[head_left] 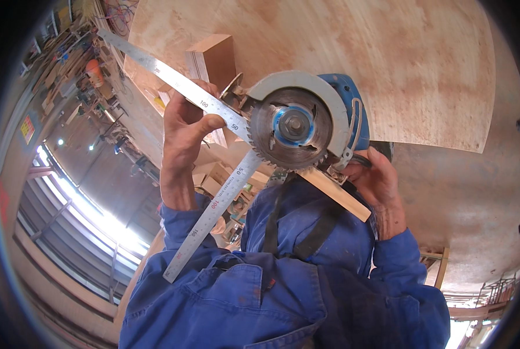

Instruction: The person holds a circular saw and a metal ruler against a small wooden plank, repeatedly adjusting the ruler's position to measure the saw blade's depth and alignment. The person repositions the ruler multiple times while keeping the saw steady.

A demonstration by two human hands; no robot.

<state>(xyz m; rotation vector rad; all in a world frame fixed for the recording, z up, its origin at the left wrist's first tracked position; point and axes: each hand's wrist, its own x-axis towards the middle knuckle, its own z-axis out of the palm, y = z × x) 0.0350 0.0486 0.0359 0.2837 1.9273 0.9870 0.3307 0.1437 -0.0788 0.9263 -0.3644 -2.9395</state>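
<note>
My left hand [184, 136] grips a steel square [181, 84] by its upper arm, thumb on the metal face. The square's corner lies beside the toothed blade, and its other arm slants down over my blue overalls. A circular saw [332, 104] with a blue body and grey guard is held up, its round blade [292, 128] facing me. My right hand [379, 186] is closed around the saw's right side near the lever and base. A pale wooden strip [338, 198] sticks out below the blade, close to the right hand; what holds it is hidden.
Behind the saw spreads a large plywood sheet [423, 70]. A wooden block [216, 61] stands on it beyond my left hand. Stacked timber offcuts [68, 75] and an orange container [94, 72] lie at the far left. Bright windows [91, 209] line the left wall.
</note>
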